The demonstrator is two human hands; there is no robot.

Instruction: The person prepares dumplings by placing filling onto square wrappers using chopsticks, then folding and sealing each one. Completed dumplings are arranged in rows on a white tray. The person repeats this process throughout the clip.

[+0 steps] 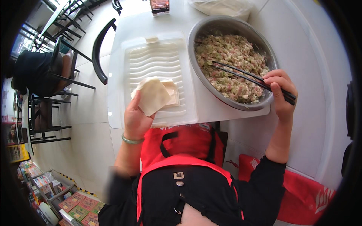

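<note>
A thin square dough wrapper (154,96) lies across the fingers of my left hand (137,118), with the thumb over its left edge. Beneath and beside it, a small stack of wrappers (173,93) rests on a ridged translucent plastic tray lid (154,60). My right hand (282,90) grips a pair of black chopsticks (251,77) near their thick ends. Their tips touch the minced filling (230,56), pale pink flecked with green. The filling sits in a large stainless steel bowl (195,59) at the right of the white table (210,114).
A phone (160,6) stands at the table's far side, and a bag of pale powder or grain (220,7) lies behind the bowl. Black chairs (100,53) and a seated person (36,73) are to the left. A wall (308,70) runs along the right. Boxed goods (82,207) fill shelves at lower left.
</note>
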